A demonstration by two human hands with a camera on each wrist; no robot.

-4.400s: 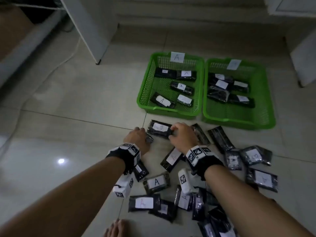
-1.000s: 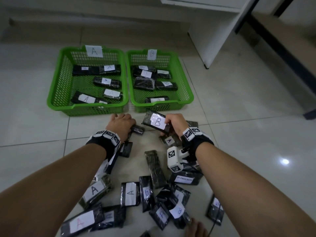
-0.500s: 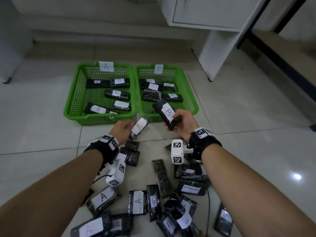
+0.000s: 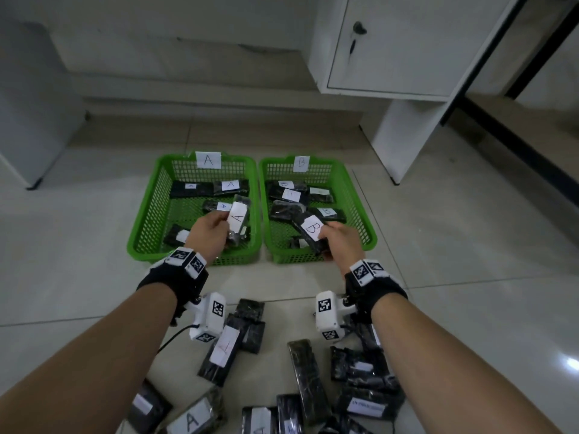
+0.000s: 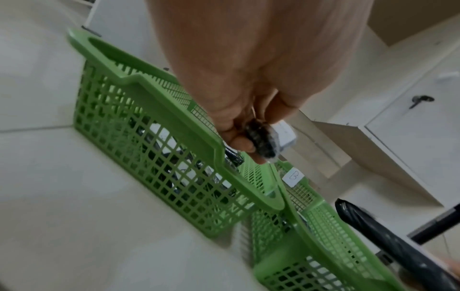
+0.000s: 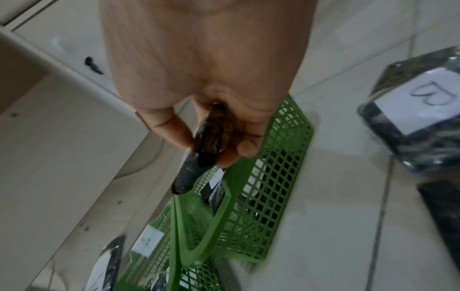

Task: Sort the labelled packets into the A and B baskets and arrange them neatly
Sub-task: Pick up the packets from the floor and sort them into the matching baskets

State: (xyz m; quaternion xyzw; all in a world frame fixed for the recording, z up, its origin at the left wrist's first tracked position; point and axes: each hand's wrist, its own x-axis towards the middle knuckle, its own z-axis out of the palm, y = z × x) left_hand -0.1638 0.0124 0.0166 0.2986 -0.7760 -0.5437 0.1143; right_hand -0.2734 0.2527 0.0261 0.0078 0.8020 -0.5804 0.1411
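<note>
Two green mesh baskets stand side by side on the tiled floor: basket A on the left, basket B on the right, each holding several black packets. My left hand pinches a black packet labelled A above the near right part of basket A. My right hand grips a black packet labelled B over the near part of basket B. The left wrist view shows the fingers curled round the packet's end. Seen from the right wrist, the B packet is held edge-on above the basket rim.
A heap of several black labelled packets lies on the floor near me, between and under my forearms. A white cabinet with a leg stands behind basket B. A grey unit stands at the left. A low step runs behind the baskets.
Both hands have lifted their packets from the floor heap and carried them forward, from in front of the baskets to above them. The head view has tilted up.
</note>
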